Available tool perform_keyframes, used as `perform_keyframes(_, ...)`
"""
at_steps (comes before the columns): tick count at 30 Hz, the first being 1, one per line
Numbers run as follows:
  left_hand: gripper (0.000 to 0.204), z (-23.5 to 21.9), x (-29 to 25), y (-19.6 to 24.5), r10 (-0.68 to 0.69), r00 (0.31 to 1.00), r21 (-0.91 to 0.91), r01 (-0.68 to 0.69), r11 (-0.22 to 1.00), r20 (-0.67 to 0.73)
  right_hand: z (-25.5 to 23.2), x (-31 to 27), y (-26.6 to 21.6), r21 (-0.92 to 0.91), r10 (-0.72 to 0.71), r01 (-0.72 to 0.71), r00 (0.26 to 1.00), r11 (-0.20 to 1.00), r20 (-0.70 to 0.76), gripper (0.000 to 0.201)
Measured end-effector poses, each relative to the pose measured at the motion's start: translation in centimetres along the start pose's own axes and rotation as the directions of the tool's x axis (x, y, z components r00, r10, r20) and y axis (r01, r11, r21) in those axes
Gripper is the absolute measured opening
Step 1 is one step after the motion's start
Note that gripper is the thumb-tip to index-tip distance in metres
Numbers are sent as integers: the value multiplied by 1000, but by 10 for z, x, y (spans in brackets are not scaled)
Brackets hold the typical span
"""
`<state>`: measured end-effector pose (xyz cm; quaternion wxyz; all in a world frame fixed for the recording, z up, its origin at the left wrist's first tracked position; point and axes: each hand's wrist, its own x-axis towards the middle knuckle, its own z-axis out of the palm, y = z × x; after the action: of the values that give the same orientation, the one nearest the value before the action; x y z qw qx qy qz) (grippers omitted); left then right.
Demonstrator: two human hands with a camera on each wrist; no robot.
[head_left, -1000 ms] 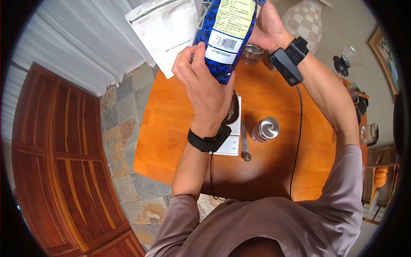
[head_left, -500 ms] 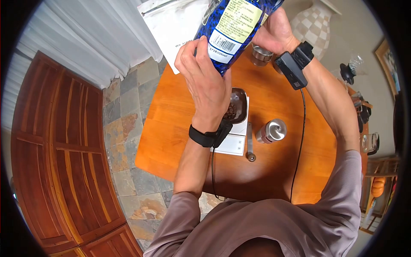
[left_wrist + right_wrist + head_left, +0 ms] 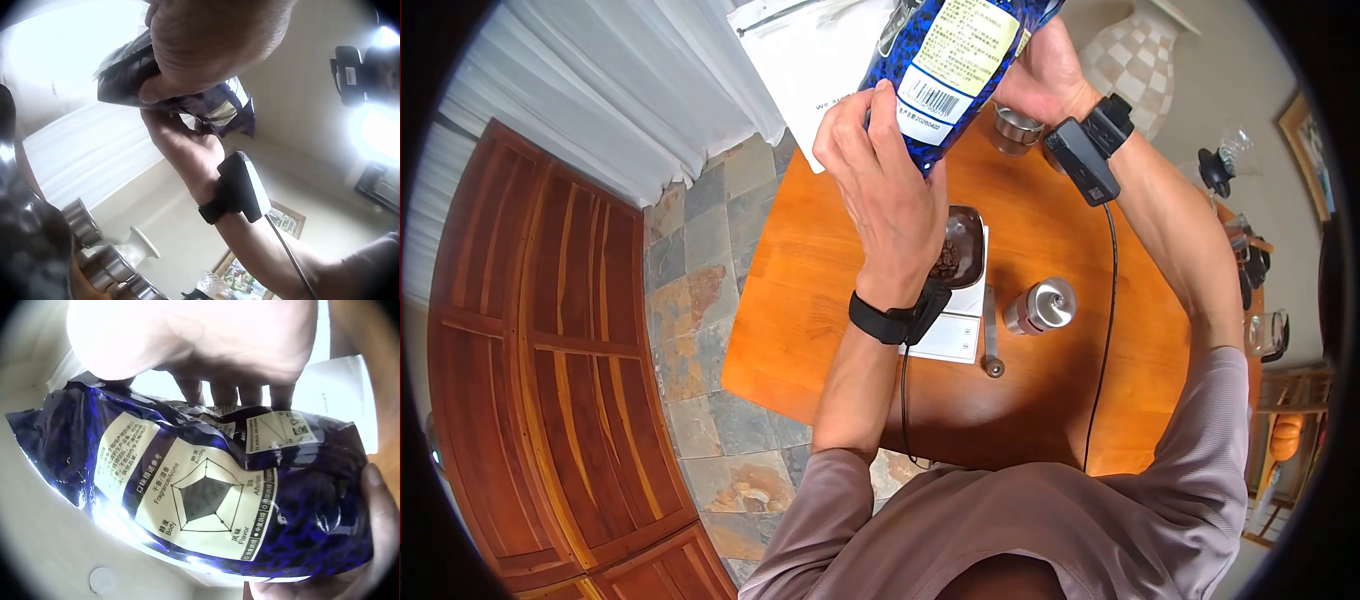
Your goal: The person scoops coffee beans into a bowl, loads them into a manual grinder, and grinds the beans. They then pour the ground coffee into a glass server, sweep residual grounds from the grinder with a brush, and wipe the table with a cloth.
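A shiny blue patterned coffee bag is held up above the table by both hands. In the head view my left hand grips its lower end, the fingers over the near side. At the bag's right side, my right hand holds on farther up; the right wrist view shows its fingers reaching behind the bag's upper edge. Printed labels and a flavour chart face the right wrist camera. Beneath the left wrist, a dark dish with coffee beans sits on a white scale, partly hidden.
A steel grinder and a crank handle stand and lie right of the scale. Metal cups are near the right hand. A white pouch is behind the bag, and a checkered vase stands at the back. Cables trail from both wrists.
The head view has shifted a little, so more of the dish and its beans shows past the left wrist. Both hands keep hold of the coffee bag, which leans slightly more to the right.
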<state>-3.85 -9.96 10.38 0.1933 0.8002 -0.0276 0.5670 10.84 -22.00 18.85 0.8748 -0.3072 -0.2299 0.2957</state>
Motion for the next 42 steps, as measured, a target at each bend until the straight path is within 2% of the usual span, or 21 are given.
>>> perform_keyframes(4,81,2,-1,3,-15,1000,-10,15,1000,-8,1,0,-1,15,66,-68,992,998,108,49)
perform_keyframes(7,82,2,-3,6,-31,999,-17,32,999,12,-4,4,-1,22,83,-87,987,996,135,51)
perform_keyframes(11,82,2,-4,7,-31,999,-18,31,999,21,-5,4,0,16,72,-74,994,997,88,49)
perform_keyframes(19,83,0,-3,11,-20,1000,-3,20,1000,20,-9,6,-1,38,72,-76,993,996,99,43)
perform_keyframes(21,83,-1,-3,12,-19,999,-2,19,1000,42,-12,8,-1,-46,62,-57,992,997,111,43)
perform_keyframes(22,83,1,-4,12,-21,999,1,21,1000,28,-7,5,-2,-50,58,-56,997,997,44,43)
perform_keyframes(25,82,1,-3,13,-21,1000,5,21,1000,18,-8,7,-1,-32,69,-66,992,997,108,44)
perform_keyframes(27,82,1,-2,14,-22,1000,2,22,1000,20,-4,7,-3,-63,63,-58,994,996,86,44)
perform_keyframes(29,81,0,-2,15,-26,999,21,25,999,25,-3,7,-4,-14,82,-80,984,997,161,45)
perform_keyframes(31,80,0,-2,15,-24,999,5,24,1000,29,0,5,-6,-11,109,-108,983,994,147,46)
perform_keyframes(34,79,-1,-2,16,-30,999,-3,30,1000,35,8,1,-7,-55,98,-95,994,994,38,48)
perform_keyframes(41,78,3,-2,15,-16,1000,53,16,998,11,7,-1,-6,-106,122,-118,992,987,31,54)
perform_keyframes(42,78,3,-3,15,-13,1000,52,13,999,11,5,0,0,-158,60,-55,998,986,25,55)
